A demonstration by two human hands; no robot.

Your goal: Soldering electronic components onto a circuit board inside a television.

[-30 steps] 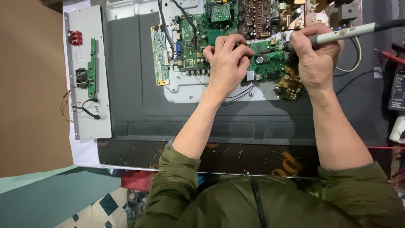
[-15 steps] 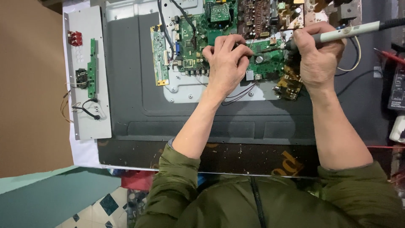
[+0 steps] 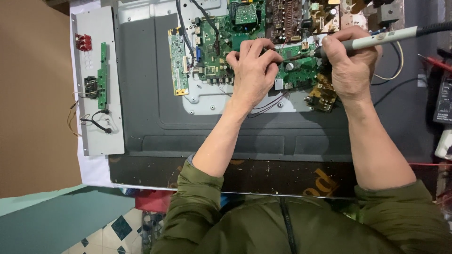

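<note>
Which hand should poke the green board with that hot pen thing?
Probably the right hand: it grips the soldering iron, tip at the green circuit board. The left hand rests there, toolless.

A dark workbench (image 3: 263,176) carries the grey television back panel (image 3: 141,94). At nine o'clock lies a pale metal strip (image 3: 96,122) with its small green board (image 3: 102,75).

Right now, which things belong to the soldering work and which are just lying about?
In use:
- soldering iron in right hand
- green circuit board, tip near it
- left hand resting on the board

Lying about:
- grey side panel with small green strip board
- red connectors
- multimeter at the right edge
- narrow board
</note>
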